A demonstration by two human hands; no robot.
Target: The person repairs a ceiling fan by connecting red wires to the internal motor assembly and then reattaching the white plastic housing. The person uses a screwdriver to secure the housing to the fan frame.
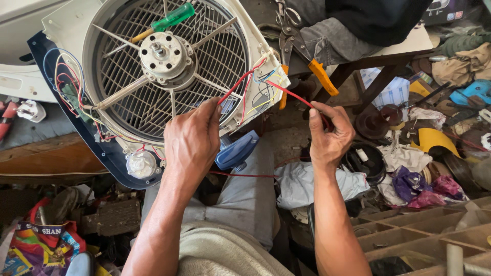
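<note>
A person works the wiring of an opened white fan housing (pixel 76 20) propped over the knees in a crowded repair corner.

The round grille (pixel 128 97) and its central motor (pixel 164 55) fill the upper left, a green-handled screwdriver (pixel 171 19) lying across the wires of the grille. The left hand (pixel 192 140) has thumb and fingers closed on a red wire (pixel 236 84) near the housing's right edge; the right hand (pixel 330 135) pinches shut on a second red wire (pixel 289 93) drawn taut from the same bundle. Good practice here, by judgement, is a light, steady pull, keeping each lead clear of the grille's edges. Orange-handled pliers (pixel 319 74) hang just above the right hand; clutter crowds the right, leaving free room mainly between the forearms.
</note>
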